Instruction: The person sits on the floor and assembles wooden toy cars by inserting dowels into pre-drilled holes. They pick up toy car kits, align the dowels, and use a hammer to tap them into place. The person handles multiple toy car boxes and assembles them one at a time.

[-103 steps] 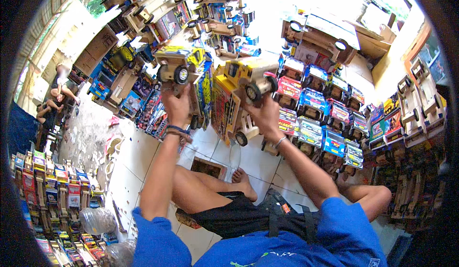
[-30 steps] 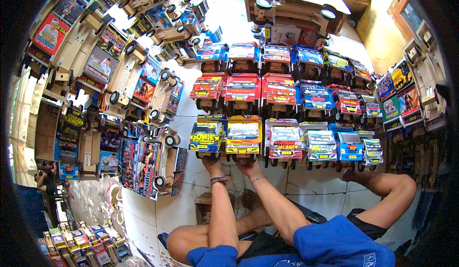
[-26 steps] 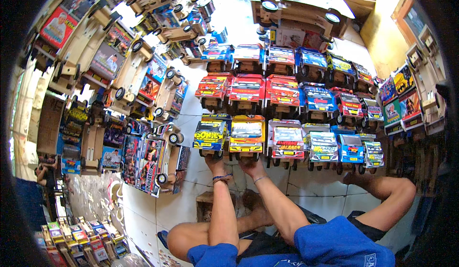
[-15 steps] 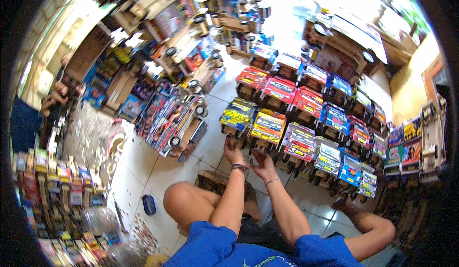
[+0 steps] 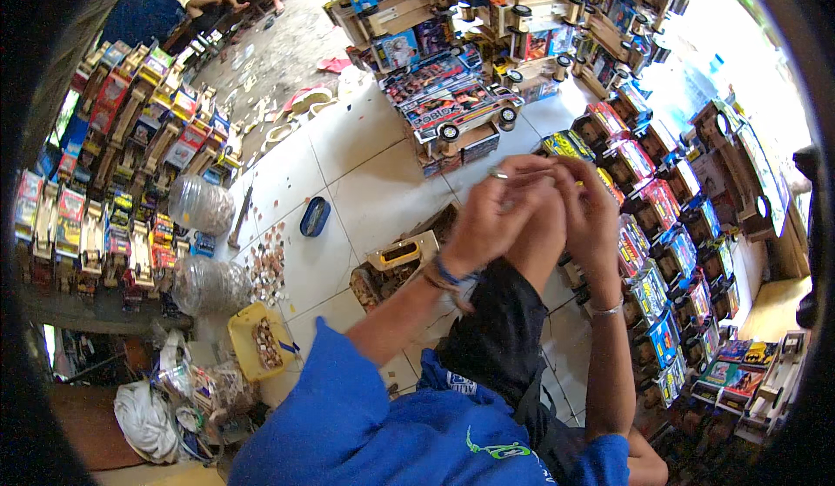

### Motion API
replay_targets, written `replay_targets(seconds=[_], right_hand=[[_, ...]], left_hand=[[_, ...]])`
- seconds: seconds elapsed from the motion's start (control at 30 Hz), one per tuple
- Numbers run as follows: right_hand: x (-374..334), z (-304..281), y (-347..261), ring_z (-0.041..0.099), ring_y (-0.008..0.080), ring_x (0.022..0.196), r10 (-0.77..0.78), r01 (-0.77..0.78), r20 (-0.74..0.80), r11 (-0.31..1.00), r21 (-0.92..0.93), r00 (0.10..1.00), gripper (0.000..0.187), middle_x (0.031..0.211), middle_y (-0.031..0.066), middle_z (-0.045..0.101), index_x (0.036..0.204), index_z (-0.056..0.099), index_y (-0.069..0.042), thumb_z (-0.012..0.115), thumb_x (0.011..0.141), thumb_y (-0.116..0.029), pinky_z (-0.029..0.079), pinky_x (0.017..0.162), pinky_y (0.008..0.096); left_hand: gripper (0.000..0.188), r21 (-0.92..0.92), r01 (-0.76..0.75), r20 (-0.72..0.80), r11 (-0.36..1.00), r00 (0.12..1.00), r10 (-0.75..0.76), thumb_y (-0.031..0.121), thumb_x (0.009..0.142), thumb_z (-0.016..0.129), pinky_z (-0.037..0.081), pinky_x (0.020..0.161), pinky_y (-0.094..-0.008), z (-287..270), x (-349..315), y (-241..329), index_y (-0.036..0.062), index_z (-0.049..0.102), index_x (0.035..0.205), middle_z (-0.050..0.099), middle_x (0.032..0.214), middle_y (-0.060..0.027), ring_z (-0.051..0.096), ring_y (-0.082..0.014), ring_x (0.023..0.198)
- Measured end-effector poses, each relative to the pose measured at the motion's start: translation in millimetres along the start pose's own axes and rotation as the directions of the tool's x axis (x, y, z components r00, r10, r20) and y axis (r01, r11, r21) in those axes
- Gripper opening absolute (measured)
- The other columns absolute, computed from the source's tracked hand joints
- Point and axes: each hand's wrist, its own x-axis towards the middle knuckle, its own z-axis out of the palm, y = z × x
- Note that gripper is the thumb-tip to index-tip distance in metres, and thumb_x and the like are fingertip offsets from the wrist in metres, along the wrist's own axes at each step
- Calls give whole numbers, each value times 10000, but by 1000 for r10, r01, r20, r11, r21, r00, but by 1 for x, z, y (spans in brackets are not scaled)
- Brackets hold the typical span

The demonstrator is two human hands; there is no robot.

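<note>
My left hand point(image 5: 497, 221) and my right hand point(image 5: 594, 212) meet above my bent knee, fingers curled and fingertips pressed together. Whatever lies between the fingertips, if anything, is too small or hidden to make out. The left hand is slightly blurred, with a ring on one finger. Just beyond and to the right stand rows of toy trucks point(image 5: 658, 282) with colourful printed tops and black wheels; my hands partly cover the nearest ones. Below my left hand, a low wooden box point(image 5: 363, 289) on the floor holds a pale wooden piece with a dark oblong opening point(image 5: 402, 254).
A larger stack of toy trucks point(image 5: 452, 107) stands ahead. On the tiles lie a blue oval case point(image 5: 315, 217), a hammer point(image 5: 242, 216), scattered small bits point(image 5: 266, 264) and a yellow basket point(image 5: 246, 343). Clear plastic jars point(image 5: 207, 286) and shelved trucks point(image 5: 109, 160) line the left. Another person sits far off.
Both hands have come away from the front row of trucks and up together over my knee. My view has swung left, bringing the yellow basket and more of the left side in.
</note>
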Motion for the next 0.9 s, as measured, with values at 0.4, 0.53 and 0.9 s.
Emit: replay_targets(seconds=[0.4,0.53,0.9], right_hand=[[-119,209,88,664,453,929,547,-355,424,818,-452,722,369,1017,331,655,1165,527,85,588,906,-170,536,803,509],[-158,239,102,651,485,984,717,-556,339,691,-462,609,490,1047,364,637,1220,418,138,581,904,-200,527,837,510],[-172,257,157,617,261,882,798,-986,594,159,-46,101,425,1007,115,643,1227,523,-76,611,922,-358,516,745,455]], left_hand=[[358,924,313,-239,220,921,-309,213,885,710,498,862,-463,-153,-180,-60,147,608,1222,655,1178,-106,654,-334,1018],[530,963,209,-167,172,959,-231,193,847,735,447,986,-473,-148,-205,-78,131,529,1331,524,1343,-96,513,-316,1247],[171,633,688,-514,355,716,-472,100,908,630,533,813,-410,-220,-258,-101,-7,662,1038,705,997,-182,677,-343,938]])
